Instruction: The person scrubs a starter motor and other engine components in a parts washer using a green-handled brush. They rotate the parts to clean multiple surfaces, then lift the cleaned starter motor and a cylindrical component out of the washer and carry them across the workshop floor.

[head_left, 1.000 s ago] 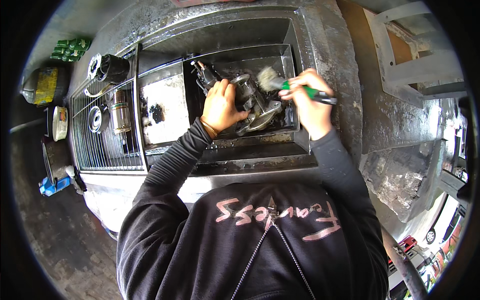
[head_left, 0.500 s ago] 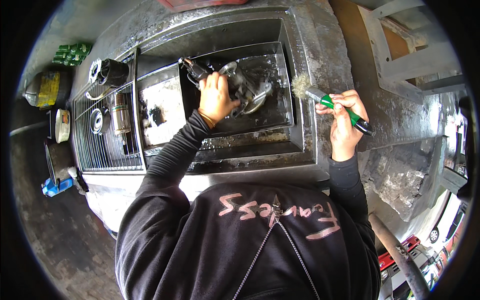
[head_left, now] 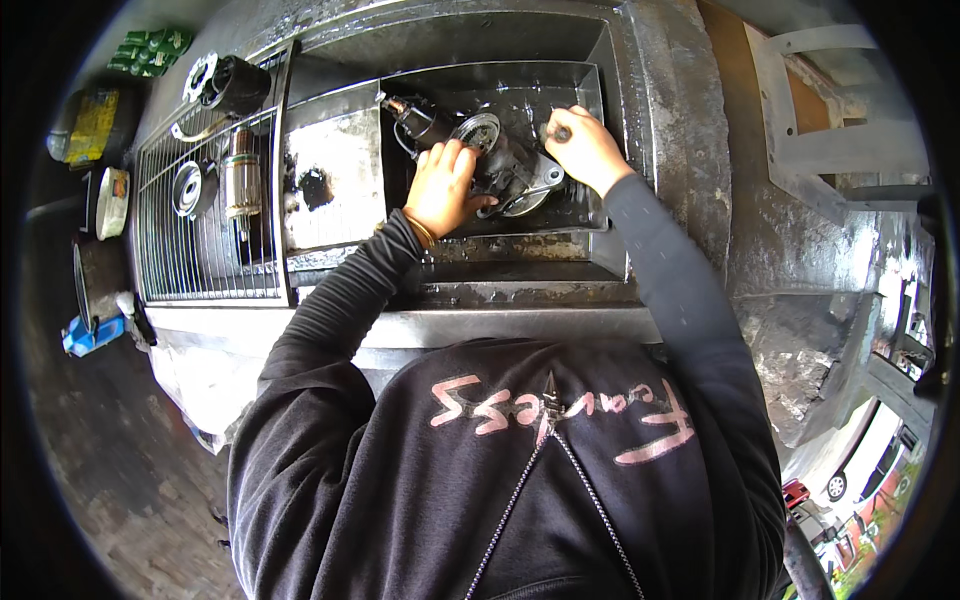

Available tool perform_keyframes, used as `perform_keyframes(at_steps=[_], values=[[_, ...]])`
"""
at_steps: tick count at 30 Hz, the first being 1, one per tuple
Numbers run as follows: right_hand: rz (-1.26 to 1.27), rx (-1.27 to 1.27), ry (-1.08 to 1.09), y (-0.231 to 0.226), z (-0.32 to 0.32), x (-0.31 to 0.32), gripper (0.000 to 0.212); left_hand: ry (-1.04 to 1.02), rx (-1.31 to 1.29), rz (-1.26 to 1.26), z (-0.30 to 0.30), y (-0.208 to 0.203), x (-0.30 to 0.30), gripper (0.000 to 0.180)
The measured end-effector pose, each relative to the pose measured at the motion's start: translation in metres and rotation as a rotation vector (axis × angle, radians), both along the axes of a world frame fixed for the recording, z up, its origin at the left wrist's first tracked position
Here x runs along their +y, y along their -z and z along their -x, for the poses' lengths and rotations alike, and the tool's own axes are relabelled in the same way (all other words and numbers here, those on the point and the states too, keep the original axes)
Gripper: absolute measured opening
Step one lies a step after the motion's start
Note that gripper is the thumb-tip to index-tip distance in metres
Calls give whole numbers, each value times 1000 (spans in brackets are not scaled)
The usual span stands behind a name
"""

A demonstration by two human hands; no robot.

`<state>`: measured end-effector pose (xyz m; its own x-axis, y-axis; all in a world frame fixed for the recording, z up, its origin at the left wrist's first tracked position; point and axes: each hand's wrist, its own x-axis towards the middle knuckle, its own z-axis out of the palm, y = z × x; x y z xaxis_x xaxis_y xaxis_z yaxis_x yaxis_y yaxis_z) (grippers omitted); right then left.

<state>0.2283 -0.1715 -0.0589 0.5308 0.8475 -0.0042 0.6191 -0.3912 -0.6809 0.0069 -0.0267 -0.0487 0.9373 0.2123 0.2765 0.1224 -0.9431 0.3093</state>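
A greasy metal motor part (head_left: 510,165) with a round finned end lies in a dark, wet metal tray (head_left: 597,100) set in a grimy washing basin. My left hand (head_left: 445,190) grips the part from the left and holds it down. At the part's right end, my right hand (head_left: 590,150) is closed around a small dark-tipped tool (head_left: 560,131). Most of that tool is hidden in my fist, and no green handle shows.
A wire grate (head_left: 200,260) on the left carries a shiny metal cylinder (head_left: 241,182), a round disc (head_left: 187,188) and a black housing (head_left: 235,85). Beyond it lie green items (head_left: 150,48), a yellow container (head_left: 92,125) and a blue object (head_left: 90,335). A stained bench (head_left: 800,300) runs along the right.
My right hand had swung out to the right of the tray with a green-handled brush; it is now back at the part's right end. My left hand stayed on the part.
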Motion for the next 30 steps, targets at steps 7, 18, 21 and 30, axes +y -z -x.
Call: perform_keyframes(at_steps=[7, 18, 21, 30], values=[[66, -9, 128, 45, -6, 39, 15, 49, 20, 120, 1, -9, 22, 42], [-145, 182, -223, -33, 92, -28, 18, 2, -132, 206, -7, -1, 22, 30], [-201, 6, -102, -32, 88, -24, 17, -26, -86, 204, -7, 0, 20, 30], [0, 351, 150, -34, 99, -14, 11, -41, -110, 227, -13, 4, 21, 23]])
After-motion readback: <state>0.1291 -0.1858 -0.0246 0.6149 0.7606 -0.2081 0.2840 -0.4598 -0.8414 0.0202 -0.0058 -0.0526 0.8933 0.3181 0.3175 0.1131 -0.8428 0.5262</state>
